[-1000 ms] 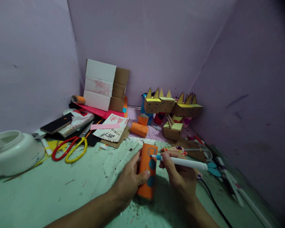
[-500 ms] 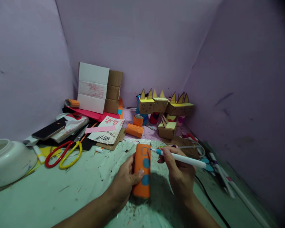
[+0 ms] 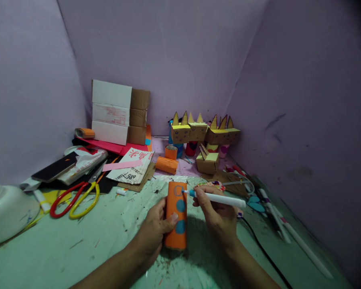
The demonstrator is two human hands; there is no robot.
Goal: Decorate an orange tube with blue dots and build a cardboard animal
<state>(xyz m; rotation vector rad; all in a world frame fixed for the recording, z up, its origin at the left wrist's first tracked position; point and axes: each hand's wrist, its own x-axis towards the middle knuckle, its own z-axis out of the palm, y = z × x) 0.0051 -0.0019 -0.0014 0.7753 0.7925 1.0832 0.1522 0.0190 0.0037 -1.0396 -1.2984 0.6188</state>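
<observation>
My left hand [image 3: 158, 224] grips an orange paper-covered tube [image 3: 169, 237] by its left side, thumb across the front. Two filled blue dots show on the tube, and above them is a blue outline with little colour inside. In my right hand [image 3: 218, 214] is a white marker [image 3: 221, 199] with a blue tip end. Its tip touches the tube, or nearly so, at the right part of the outline. Farther back lie two small orange tubes [image 3: 166, 165], one standing and one on its side.
Scissors [image 3: 86, 199] with red and yellow handles lie left, near a white pot [image 3: 12, 212]. Cardboard figures [image 3: 195, 132] with yellow horns stand at the back. A folded carton [image 3: 111, 112] leans on the wall. Several markers [image 3: 303, 249] and a black cable [image 3: 266, 251] lie right.
The whole scene has shifted a little to the left as the view turned. The marker tip has moved from beside the outline's right edge onto its right part. Both hands keep their hold.
</observation>
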